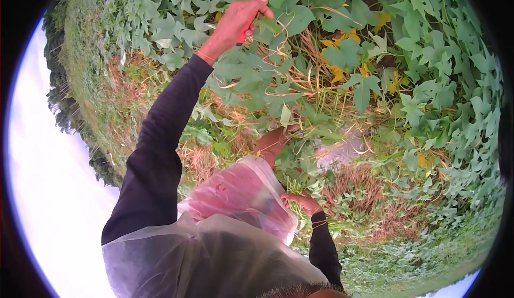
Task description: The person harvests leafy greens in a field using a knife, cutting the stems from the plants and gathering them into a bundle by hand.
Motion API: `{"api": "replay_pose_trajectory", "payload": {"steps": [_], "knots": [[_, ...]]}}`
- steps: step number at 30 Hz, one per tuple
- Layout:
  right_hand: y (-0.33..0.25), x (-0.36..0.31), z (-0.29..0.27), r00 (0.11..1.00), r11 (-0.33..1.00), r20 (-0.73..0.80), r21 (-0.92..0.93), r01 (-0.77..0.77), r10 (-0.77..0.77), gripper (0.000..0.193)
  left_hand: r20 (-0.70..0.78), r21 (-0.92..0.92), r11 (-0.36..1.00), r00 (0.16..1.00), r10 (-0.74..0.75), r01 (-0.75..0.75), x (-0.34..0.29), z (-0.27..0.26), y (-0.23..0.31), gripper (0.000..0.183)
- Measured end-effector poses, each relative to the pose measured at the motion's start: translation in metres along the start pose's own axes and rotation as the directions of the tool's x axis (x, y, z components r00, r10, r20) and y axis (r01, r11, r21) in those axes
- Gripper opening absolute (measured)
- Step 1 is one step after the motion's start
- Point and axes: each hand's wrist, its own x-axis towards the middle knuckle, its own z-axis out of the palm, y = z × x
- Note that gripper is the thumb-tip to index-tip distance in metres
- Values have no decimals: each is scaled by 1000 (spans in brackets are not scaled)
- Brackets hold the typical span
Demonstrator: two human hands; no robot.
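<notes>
My left hand (241, 22) reaches far forward into the leafy vines, its fingers closed round a red-handled tool (247, 30). A dark, narrow part shows just beyond the fingers, but leaves and the hand hide most of the tool. Lobed green leaves (292, 21) crowd right beside that hand. Close to my body on the right, my right hand (306, 204) is closed on a bunch of green stems (294, 189). A clear plastic sheet (235, 191) covers my front and lap, with pink cloth under it. One bare leg (272, 145) comes out below into the plants.
Thick green vines (423, 84) spread ahead and to the right, with some yellow leaves (338, 73) low among them. Dry brown grass (358, 191) and a pale greyish patch (340, 151) lie near my leg. Trees (59, 78) stand at the field's left edge.
</notes>
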Motion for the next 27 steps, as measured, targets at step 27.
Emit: {"api": "replay_pose_trajectory", "payload": {"steps": [27], "knots": [[-260,14,47,917,896,-19,202,395,-400,39,490,288,887,852,186,-359,-313,131,-101,38]]}}
